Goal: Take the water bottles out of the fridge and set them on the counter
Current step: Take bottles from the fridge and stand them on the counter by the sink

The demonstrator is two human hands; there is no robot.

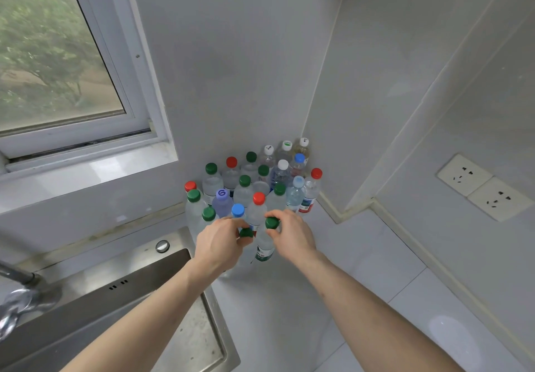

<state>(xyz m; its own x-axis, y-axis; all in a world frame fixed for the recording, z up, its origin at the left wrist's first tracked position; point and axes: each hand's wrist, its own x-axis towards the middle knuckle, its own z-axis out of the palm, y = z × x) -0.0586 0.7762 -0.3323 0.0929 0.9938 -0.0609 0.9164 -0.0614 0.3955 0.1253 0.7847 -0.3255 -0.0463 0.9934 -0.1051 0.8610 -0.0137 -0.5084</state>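
Several clear water bottles (244, 189) with green, red, blue and white caps stand packed together in the corner of the white counter (362, 270). My left hand (220, 243) grips the neck of a green-capped bottle (246, 232) at the front of the group. My right hand (291, 234) pinches the top of another green-capped bottle (265, 248) right beside it; both bottles stand upright on the counter. The fridge is out of view.
A steel sink (162, 308) with a tap (17, 299) lies to the left, its rim close to the bottles. A window (58, 62) sits above it. Two wall sockets (480, 186) are on the right wall. Bare counter stretches to the right and front.
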